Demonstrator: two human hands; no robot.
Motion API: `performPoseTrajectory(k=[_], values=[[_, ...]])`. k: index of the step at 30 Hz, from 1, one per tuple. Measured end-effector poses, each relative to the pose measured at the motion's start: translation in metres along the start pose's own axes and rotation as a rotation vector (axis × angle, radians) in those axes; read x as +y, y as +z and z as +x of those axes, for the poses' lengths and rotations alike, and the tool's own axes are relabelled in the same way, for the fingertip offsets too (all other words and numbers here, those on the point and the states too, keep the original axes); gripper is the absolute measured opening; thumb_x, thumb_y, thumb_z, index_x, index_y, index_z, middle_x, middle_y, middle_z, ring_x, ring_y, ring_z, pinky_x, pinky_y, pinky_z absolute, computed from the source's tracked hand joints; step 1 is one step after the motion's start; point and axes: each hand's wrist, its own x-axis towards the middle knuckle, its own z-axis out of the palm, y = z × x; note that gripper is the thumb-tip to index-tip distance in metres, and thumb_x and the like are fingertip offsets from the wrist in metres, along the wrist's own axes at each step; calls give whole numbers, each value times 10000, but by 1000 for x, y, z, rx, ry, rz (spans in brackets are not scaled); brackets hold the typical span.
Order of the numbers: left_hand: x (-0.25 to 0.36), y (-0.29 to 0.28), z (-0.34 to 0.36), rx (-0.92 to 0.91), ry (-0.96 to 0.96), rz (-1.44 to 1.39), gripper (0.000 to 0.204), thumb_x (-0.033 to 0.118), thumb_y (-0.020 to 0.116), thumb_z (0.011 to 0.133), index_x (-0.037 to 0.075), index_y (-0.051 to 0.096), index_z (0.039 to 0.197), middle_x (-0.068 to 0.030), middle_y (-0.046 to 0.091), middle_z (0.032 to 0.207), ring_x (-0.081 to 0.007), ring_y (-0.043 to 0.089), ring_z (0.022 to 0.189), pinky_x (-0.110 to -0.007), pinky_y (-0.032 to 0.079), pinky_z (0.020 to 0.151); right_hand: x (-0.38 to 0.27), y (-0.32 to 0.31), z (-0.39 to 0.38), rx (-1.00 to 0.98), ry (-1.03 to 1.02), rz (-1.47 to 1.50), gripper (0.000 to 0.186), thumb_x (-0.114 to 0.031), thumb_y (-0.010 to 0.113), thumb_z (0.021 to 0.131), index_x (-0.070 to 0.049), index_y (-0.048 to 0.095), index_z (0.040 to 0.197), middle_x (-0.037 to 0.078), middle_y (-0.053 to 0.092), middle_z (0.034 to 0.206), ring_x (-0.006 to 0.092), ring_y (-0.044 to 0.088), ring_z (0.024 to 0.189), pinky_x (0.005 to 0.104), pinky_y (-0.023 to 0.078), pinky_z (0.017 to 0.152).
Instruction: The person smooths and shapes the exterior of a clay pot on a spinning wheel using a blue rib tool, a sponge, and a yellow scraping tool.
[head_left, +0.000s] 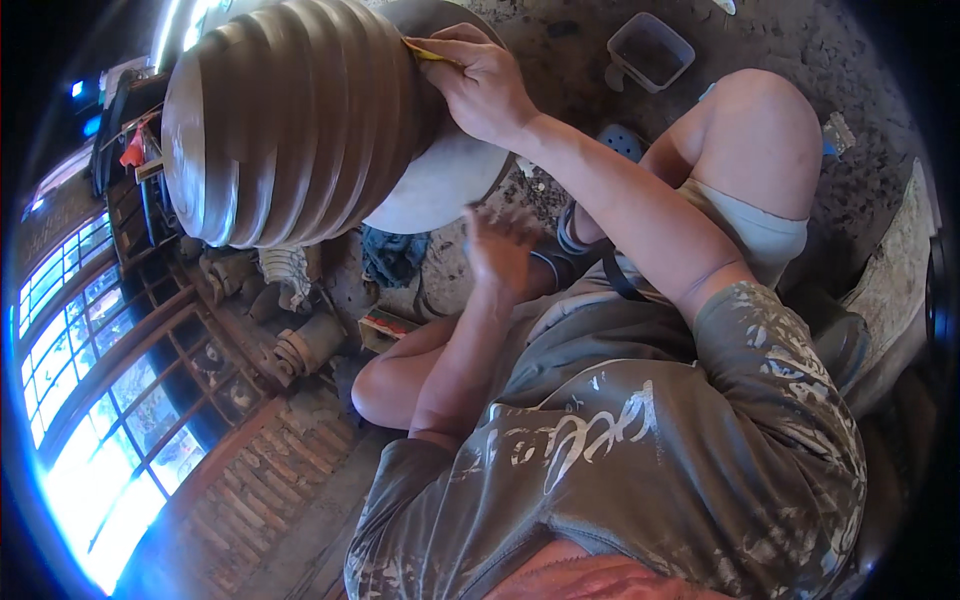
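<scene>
A large brown clay pot (300, 120) with rounded ridges running round it fills the upper left. It stands on a pale round wheel head (445, 190). My right hand (485, 85) pinches a thin yellow scraper (432, 53) and holds its tip at the pot's side, near the lowest ridges. Below the wheel head, my left hand (497, 245) is raised before my shin. Its thumb stands apart from the fingers, which are blurred by motion, and I see nothing in it. It does not touch the pot.
A square plastic tub (684, 68) with dark contents sits on the dirt floor at the upper right. A dark blue-green cloth (393, 255) lies below the wheel. Several turned clay pieces (305, 345) stand by the windows (110, 390). My bent knees flank the work.
</scene>
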Motion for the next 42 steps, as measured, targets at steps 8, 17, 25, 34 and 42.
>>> performPoseTrajectory(k=[8,17,25,34,42], values=[[133,-97,88,150,548,45,797,696,244,1021,120,374,1556,-117,436,1562,-338,400,1446,-549,274,1215,-18,9,-2,15,-2,-9,291,-54,646,903,-74,758,1171,122,688,1074,248,661,1021,321,515,916],[-16,0,12,-341,58,217,848,675,399,1010,76,212,1581,-178,343,1572,-372,352,1432,-616,320,1124,-12,7,-9,-9,-2,-56,294,-52,649,900,-56,755,1174,107,685,1089,212,653,1029,299,506,916],[127,-53,55,10,535,-107,887,796,179,965,167,381,1556,-114,417,1580,-359,417,1429,-575,283,1212,-19,6,-10,-8,79,-20,302,-54,646,904,-54,751,1187,110,670,1114,210,649,1039,292,501,927],[-27,22,-3,-306,6,117,893,777,388,951,177,226,1592,-136,297,1625,-380,347,1442,-571,300,1147,-12,0,-22,14,77,-29,305,-29,651,901,-44,748,1190,125,669,1114,219,649,1044,292,498,947],[124,-70,70,-92,531,-73,896,758,152,987,92,363,1548,-172,428,1562,-370,408,1439,-567,329,1187,-18,6,-22,22,46,-15,307,-32,644,905,-47,749,1192,107,669,1096,202,635,1045,291,495,930]])
